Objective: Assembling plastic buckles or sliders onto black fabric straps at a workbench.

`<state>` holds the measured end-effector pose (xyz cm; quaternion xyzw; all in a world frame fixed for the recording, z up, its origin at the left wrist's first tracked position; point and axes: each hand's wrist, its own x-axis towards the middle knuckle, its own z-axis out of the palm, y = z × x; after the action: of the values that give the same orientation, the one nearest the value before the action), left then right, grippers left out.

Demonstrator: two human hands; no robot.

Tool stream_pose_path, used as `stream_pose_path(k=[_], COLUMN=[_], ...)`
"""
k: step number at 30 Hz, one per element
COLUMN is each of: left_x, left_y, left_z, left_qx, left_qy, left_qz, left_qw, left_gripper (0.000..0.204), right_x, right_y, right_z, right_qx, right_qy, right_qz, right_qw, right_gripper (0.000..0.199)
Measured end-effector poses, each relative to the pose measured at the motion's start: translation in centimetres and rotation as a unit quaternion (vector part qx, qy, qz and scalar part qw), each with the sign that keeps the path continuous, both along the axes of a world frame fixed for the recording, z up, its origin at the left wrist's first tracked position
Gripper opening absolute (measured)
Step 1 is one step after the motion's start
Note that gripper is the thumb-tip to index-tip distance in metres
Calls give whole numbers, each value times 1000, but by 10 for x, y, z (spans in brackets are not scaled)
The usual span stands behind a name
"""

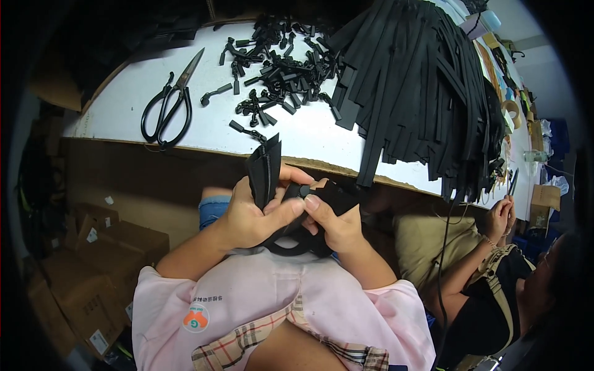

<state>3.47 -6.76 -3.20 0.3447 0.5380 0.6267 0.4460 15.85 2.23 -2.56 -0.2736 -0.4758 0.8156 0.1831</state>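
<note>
White tabletop [207, 127], black zipper [265, 173], partly hidden by left hand [250, 216]

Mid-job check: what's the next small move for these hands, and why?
I'd probably steady the black zipper strip with the left hand and nudge the small dark piece with the right thumb: the strip's end juts from the left hand, the right hand grips black material, and both thumb tips sit at that piece.
</note>
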Motion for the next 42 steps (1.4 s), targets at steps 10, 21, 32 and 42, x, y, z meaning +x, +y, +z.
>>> stream_pose_path(k=[10,21,32,42], left_x=[4,13,-8,-2], left_y=[5,6,22,3], left_z=[-1,6,4,-2], left_qx=[53,91,-28,-28], left_qy=[4,57,-92,-84], left_qz=[31,131,103,154], left_qw=[998,986,990,984], left_gripper=[19,3,24,26], right_x=[-2,-9,-3,32], right_y=[-2,19,93,310], right_z=[-19,18,74,149], right_qx=[252,348,136,73], right_qy=[13,28,80,360], right_qz=[-58,123,-148,-676], right_qw=[966,929,976,638], right_gripper=[15,16,30,46])
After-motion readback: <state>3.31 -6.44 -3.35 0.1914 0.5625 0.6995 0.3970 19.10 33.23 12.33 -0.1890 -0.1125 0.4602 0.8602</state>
